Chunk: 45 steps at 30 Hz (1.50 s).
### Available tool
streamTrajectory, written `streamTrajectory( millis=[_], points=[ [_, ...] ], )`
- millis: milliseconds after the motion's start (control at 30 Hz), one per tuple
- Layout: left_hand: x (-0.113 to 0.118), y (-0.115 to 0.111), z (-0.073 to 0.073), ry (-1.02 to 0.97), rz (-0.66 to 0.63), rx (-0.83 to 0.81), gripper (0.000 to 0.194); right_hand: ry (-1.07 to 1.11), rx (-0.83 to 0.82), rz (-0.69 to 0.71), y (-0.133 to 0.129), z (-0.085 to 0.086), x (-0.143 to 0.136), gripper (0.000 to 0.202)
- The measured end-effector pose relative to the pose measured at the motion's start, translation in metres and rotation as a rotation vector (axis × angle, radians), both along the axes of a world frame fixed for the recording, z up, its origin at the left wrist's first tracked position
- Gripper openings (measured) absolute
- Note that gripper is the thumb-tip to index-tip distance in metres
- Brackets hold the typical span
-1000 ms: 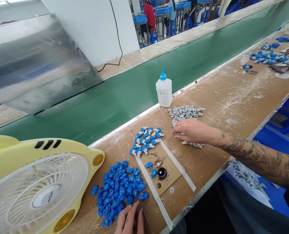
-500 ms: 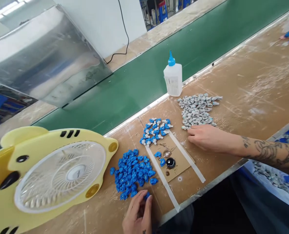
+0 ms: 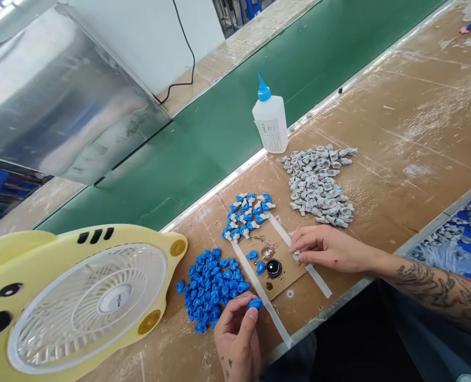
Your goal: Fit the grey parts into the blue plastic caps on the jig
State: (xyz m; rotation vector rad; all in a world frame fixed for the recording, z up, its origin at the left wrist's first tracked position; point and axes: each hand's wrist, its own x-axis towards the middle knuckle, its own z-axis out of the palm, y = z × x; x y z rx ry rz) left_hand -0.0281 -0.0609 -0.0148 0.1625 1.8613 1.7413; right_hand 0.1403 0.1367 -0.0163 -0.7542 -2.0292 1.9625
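Between thumb and fingers, my left hand [image 3: 237, 331] pinches a small blue plastic piece [image 3: 255, 303], just right of a heap of blue pieces [image 3: 211, 286]. My right hand [image 3: 326, 246] grips a small grey piece [image 3: 296, 255], mostly covered by the fingers, below the pile of grey pieces [image 3: 319, 183]. Between the hands lies a cardboard sheet [image 3: 289, 278] with a small round dish of black liquid [image 3: 274, 268] on it. Two loose blue pieces [image 3: 260, 267] rest left of the dish. Blue pieces joined to grey ones [image 3: 247, 215] sit behind the cardboard.
A yellow animal-shaped fan [image 3: 156, 270] stands at the left. Behind the grey pile is a white bottle with a blue nozzle [image 3: 271, 124]. The green conveyor belt [image 3: 203, 138] runs along the back. Bags of grey pieces [image 3: 446, 244] lie in a blue container at the right.
My left hand has lifted a blue piece away from the heap. My right hand has left the grey pile with a grey piece and come nearer the cardboard. The view has shifted slightly.
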Motion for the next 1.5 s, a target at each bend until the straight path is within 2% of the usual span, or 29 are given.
streamTrajectory(
  millis=[133, 233, 400, 567, 733, 933, 1000, 1067, 1200, 1333, 1400, 1500],
  points=[
    [0.000, 0.009, 0.000, 0.036, -0.009, -0.004, 0.040, 0.011, -0.110, -0.047, -0.003, -0.005, 0.003, 0.021],
    [0.005, 0.010, -0.004, 0.157, -0.018, -0.025, 0.036, 0.053, -0.106, -0.054, -0.003, -0.006, 0.003, 0.019],
    [0.005, 0.007, -0.011, 0.520, -0.246, -0.059, 0.015, 0.121, -0.026, -0.064, -0.004, -0.008, 0.002, 0.015],
    [0.001, 0.016, -0.008, 0.724, -0.399, -0.103, 0.012, 0.127, -0.046, -0.103, -0.003, -0.012, 0.001, 0.013],
    [0.002, 0.029, -0.001, 0.965, -0.558, -0.188, 0.019, 0.048, 0.116, -0.110, -0.001, -0.010, 0.004, 0.015],
    [-0.004, 0.034, -0.005, 1.137, -0.649, -0.263, 0.021, 0.107, 0.271, -0.134, -0.003, -0.010, 0.006, 0.012],
    [-0.005, 0.036, -0.006, 1.127, -0.716, -0.273, 0.021, 0.111, 0.286, -0.141, -0.004, -0.012, 0.006, 0.012],
    [-0.004, 0.037, -0.004, 1.073, -0.704, -0.288, 0.022, 0.119, 0.288, -0.140, -0.005, -0.014, 0.006, 0.012],
    [0.000, 0.035, -0.001, 0.883, -0.530, -0.292, 0.020, 0.129, 0.260, -0.150, -0.007, -0.013, 0.006, 0.013],
    [0.001, 0.031, -0.001, 0.482, -0.309, -0.280, 0.033, 0.144, 0.176, -0.197, -0.017, -0.011, 0.001, 0.016],
    [0.004, 0.033, -0.001, 0.295, -0.193, -0.232, 0.041, 0.195, 0.151, -0.236, -0.024, -0.010, -0.005, 0.018],
    [0.012, 0.040, -0.001, 0.140, -0.120, -0.119, 0.045, 0.289, 0.188, -0.267, -0.035, -0.010, -0.014, 0.021]
  ],
)
